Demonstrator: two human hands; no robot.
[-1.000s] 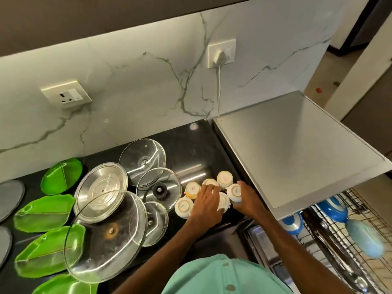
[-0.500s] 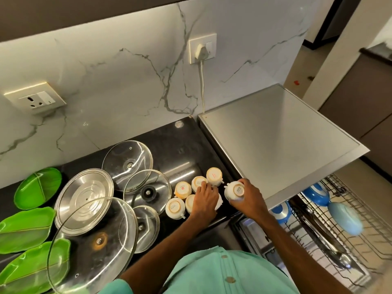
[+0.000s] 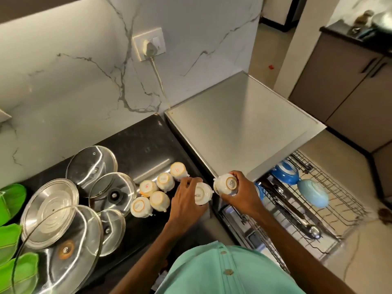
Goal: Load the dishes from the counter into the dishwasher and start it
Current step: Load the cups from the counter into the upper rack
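Farthest left, green leaf-shaped plates (image 3: 10, 198) lie beside a steel lid (image 3: 49, 211) and several glass lids (image 3: 91, 166). The lids are laid flat and overlapping, likely parked until their turn comes. Next, five white cups (image 3: 164, 181) stand upside down in a tight cluster on the black counter (image 3: 144, 145), probably so they drain and are easy to take by the base. The left hand (image 3: 184, 200) curls its fingers round a sixth inverted cup (image 3: 202, 194) near the counter's right end; whether it is off the surface I cannot tell. Just beside it, the right hand (image 3: 241, 194) grasps another inverted cup (image 3: 227, 184), fingers wrapped round its wall, raised by the dishwasher (image 3: 244, 128) corner. One cup per hand looks meant to halve the trips. Further right, the pulled-out rack (image 3: 339, 198) holds blue bowls (image 3: 285, 172) and a ladle (image 3: 297, 215), with bare wire left for cups.
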